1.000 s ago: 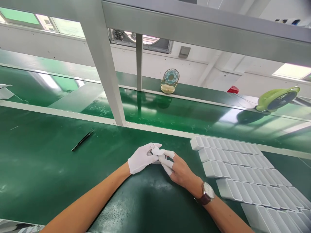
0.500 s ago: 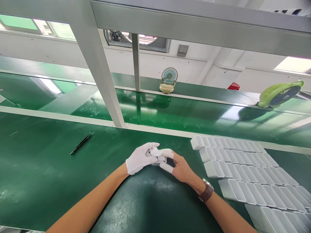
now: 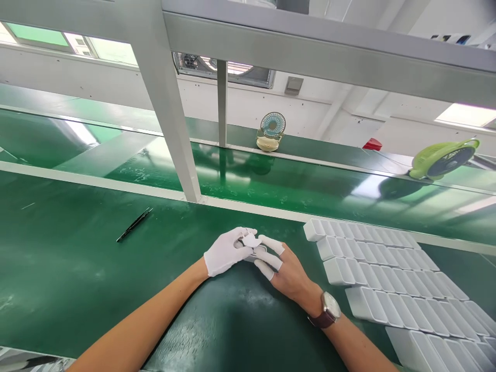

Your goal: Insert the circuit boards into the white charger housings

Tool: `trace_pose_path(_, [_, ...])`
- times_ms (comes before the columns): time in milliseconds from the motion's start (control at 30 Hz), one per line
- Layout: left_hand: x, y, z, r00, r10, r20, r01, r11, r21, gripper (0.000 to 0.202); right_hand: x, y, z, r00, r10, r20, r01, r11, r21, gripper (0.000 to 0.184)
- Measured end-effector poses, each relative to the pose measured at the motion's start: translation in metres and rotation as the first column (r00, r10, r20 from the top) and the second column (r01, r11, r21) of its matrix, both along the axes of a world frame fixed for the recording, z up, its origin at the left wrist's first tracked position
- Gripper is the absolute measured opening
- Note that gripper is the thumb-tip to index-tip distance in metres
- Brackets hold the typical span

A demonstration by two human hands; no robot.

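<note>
My left hand point(image 3: 228, 252), in a white glove, is closed around a small white case point(image 3: 253, 256) just above the green tabletop. A thin white flap-like piece point(image 3: 251, 240) stands up at the case's top, between the hands. My right hand point(image 3: 284, 266) wears white finger cots and has its fingertips on the case's right side, thumb low and fingers above. What lies inside the case is mostly hidden by the fingers. A black pair of tweezers point(image 3: 134, 225) rests on the table, well to the left of both hands.
Several rows of open white boxes point(image 3: 372, 276) stand close to my right forearm. Behind the table's pale edge strip point(image 3: 263, 207) runs a shiny green belt point(image 3: 248, 175). A grey post point(image 3: 170, 119) rises there. A small fan point(image 3: 271, 132) and a green fan point(image 3: 444, 159) stand beyond.
My right hand has turned, so more of the watch face shows, and its fingers have shifted and spread on the case. The left hand keeps its hold. The view has tilted slightly.
</note>
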State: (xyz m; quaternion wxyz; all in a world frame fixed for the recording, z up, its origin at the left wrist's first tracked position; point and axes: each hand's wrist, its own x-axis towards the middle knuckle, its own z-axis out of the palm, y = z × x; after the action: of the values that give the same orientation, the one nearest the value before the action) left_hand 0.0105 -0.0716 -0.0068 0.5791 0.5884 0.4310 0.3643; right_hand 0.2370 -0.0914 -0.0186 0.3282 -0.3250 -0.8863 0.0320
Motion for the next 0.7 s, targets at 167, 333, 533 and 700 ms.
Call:
trace_pose_path(167, [-0.001,-0.007,0.003,0.964,0.094,-0.247,-0.015,0.952,0.306,0.049,0.004,0.004,0.001,0.989,0.04,0.142,-0.047,0.998,0.051,0.052])
trace_pose_path(333, [-0.006,-0.013,0.013,0.954,0.04,-0.298,0.109,0.877,0.468,0.045,0.006,0.008,0.001,0.979,0.079,0.189,-0.067,0.996,-0.066,0.043])
trace_pose_path(533, [-0.002,-0.018,-0.001,0.919,0.199,-0.339,0.014,0.845,0.535,0.052,0.005,0.005,0.006,0.967,0.035,0.254,-0.037,0.999,0.003,0.03])
trace_pose_path(700, [0.005,-0.018,0.001,0.905,0.242,-0.351,-0.038,0.866,0.499,0.028,0.005,0.003,0.008,0.944,0.027,0.33,-0.05,0.997,0.062,0.041])
